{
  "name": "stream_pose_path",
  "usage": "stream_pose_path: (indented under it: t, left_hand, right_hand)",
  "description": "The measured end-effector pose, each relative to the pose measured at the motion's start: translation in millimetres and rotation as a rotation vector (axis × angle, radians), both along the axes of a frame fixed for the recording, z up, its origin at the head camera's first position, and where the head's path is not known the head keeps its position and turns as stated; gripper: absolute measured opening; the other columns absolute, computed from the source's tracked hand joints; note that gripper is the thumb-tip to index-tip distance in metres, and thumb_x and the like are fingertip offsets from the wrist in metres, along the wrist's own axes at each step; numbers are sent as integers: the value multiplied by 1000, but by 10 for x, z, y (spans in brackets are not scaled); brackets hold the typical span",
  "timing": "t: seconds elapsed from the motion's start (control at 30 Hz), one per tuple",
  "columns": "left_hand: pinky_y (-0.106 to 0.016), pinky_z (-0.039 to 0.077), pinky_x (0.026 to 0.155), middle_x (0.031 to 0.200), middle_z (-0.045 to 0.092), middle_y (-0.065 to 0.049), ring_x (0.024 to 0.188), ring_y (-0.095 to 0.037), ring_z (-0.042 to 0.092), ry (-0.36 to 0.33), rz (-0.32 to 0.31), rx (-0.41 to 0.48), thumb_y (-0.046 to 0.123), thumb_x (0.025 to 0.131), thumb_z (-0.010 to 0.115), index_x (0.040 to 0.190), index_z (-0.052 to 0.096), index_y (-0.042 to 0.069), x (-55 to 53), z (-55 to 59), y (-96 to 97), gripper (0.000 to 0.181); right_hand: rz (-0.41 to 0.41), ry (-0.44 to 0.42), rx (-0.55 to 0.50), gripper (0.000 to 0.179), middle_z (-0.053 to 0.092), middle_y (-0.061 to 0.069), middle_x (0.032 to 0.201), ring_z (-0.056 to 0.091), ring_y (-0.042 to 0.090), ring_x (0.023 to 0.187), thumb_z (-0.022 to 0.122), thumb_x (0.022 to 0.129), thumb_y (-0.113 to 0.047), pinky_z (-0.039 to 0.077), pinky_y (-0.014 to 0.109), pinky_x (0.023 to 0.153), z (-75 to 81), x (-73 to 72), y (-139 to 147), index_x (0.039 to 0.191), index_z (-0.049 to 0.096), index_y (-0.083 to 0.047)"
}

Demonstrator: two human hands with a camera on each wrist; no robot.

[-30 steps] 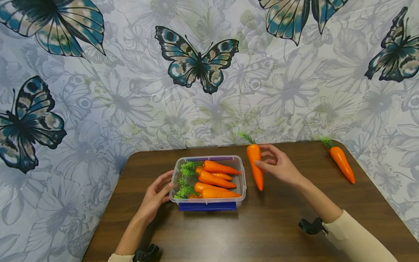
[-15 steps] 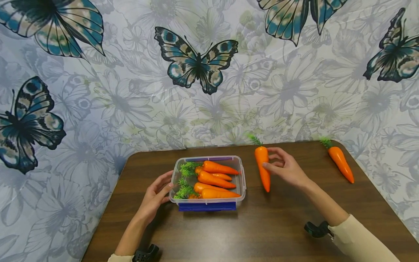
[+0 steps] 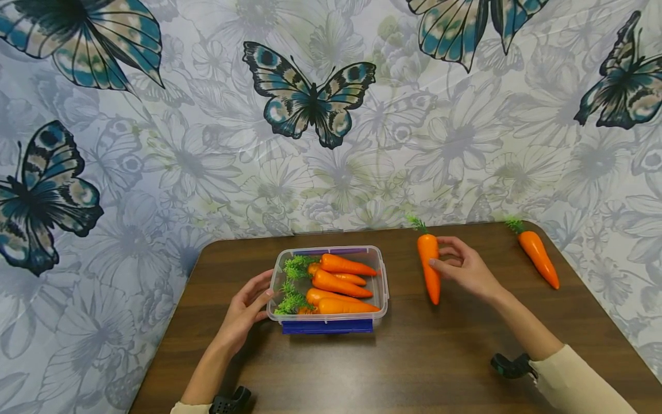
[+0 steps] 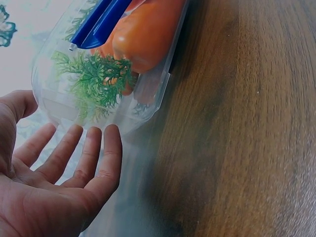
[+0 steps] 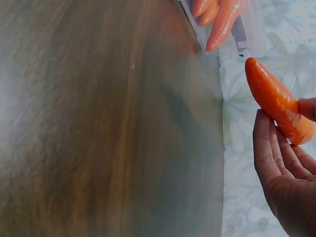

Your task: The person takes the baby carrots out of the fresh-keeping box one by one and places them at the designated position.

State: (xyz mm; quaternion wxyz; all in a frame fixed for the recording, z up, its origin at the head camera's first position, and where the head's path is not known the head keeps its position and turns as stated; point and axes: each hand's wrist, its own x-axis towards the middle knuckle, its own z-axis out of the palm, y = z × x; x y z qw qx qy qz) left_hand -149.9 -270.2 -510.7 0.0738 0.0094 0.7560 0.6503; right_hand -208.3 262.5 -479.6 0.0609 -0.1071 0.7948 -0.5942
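My right hand point(image 3: 465, 270) pinches an orange toy-like carrot point(image 3: 428, 261) with a green leafy top between thumb and fingers, to the right of the box. In the right wrist view the carrot point(image 5: 270, 94) points its tip toward the box. A clear plastic box point(image 3: 384, 293) with blue side latches holds several carrots point(image 3: 343, 283), leaves toward the left. Beside its left end is my left hand point(image 3: 245, 313), thumb near the rim. The left wrist view shows that hand's fingers point(image 4: 112, 153) fairly straight, fingertips right at the box wall.
Another carrot point(image 3: 539, 259) lies near the right edge of the brown wooden table point(image 3: 341, 374). Behind the table's far edge hangs a floral cloth point(image 3: 207, 144) printed with butterflies. Each wrist wears a dark band-like device point(image 3: 509, 365).
My right hand has carried the carrot rightward, away from the box. The left hand and the box have stayed where they were.
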Motion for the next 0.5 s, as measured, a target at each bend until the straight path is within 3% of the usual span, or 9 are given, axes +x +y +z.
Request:
stream_pose_path:
  t: [0.5]
  left_hand:
    - [-33,62,92,164,51,-13,126,-9,66,-7,3,-7,32,112,60,163,45,24,7,8,7,54]
  right_hand:
    - [-52,-30,32,66,68,0,123,75,2,97,72,105,-21,67,35,83,-54,86,380,159,40,-1]
